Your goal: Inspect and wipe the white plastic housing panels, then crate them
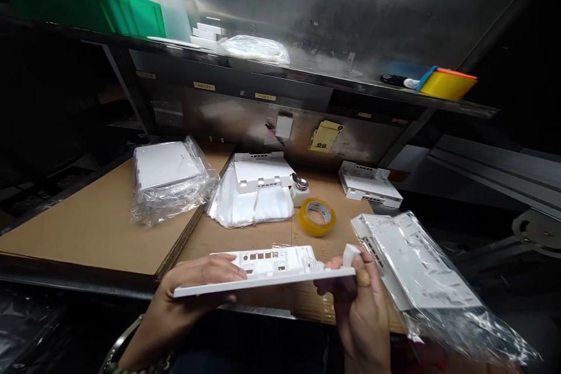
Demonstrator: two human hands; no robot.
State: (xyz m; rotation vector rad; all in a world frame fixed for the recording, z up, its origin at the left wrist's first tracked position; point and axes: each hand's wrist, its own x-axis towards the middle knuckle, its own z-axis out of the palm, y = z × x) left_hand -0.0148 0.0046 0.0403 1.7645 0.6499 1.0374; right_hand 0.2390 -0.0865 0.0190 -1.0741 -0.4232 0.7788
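Note:
Just above the table's front edge, my left hand point(199, 277) grips the left end of a white plastic housing point(267, 283), fingers on top and thumb beneath. The housing lies nearly flat, with a row of port cutouts in its raised far wall. At its right end, my right hand point(362, 304) is closed, pinching a small white piece point(350, 255) close to the housing's corner. What exactly this piece is, I cannot make out. A tan cover sits on one right fingertip. Beyond the housing lies a roll of yellow tape point(317, 217).
Bagged white housings lie on cardboard point(87, 213) at left and at right point(421, 263). Another housing point(263, 172) rests on clear bags point(249, 207), near a small white container with a metal lid point(300, 187). One more housing point(370, 184) stands back right, beneath a metal shelf point(307, 73).

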